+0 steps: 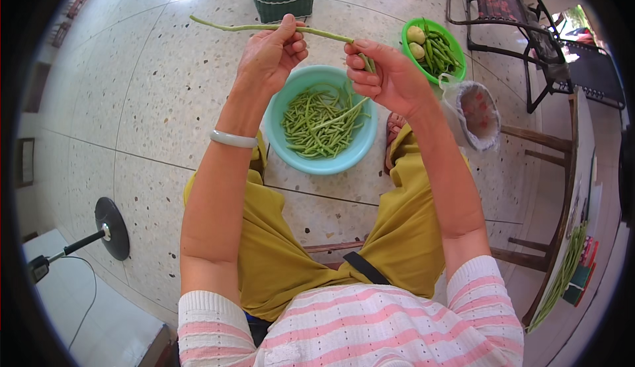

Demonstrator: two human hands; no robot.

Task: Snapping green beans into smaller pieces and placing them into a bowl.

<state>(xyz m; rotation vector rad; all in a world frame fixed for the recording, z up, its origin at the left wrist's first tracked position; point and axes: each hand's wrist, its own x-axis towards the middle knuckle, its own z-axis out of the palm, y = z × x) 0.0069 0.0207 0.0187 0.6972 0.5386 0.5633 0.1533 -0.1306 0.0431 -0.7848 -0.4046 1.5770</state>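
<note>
A long green yard-long bean (325, 32) stretches between my two hands, above a light blue plastic basin (320, 167). My left hand (272, 52) pinches it with thumb and fingers, and its thin end sticks out to the left. Around the bean's other end my right hand (384, 72) is closed, with short bean pieces also tucked in its fingers. One bean length slants from below that hand towards the basin. Many cut bean pieces (317, 129) lie in the basin, with a few longer strands on top. A pale bangle (233, 139) circles my left wrist.
Beyond the basin stands a dark green woven basket (282, 7). To the right are a bright green bowl (464, 72) of green peppers and round pale vegetables, a bag-lined bin (478, 116), a folding chair (521, 25) and a table bearing long beans (560, 277). A fan base (111, 228) stands left.
</note>
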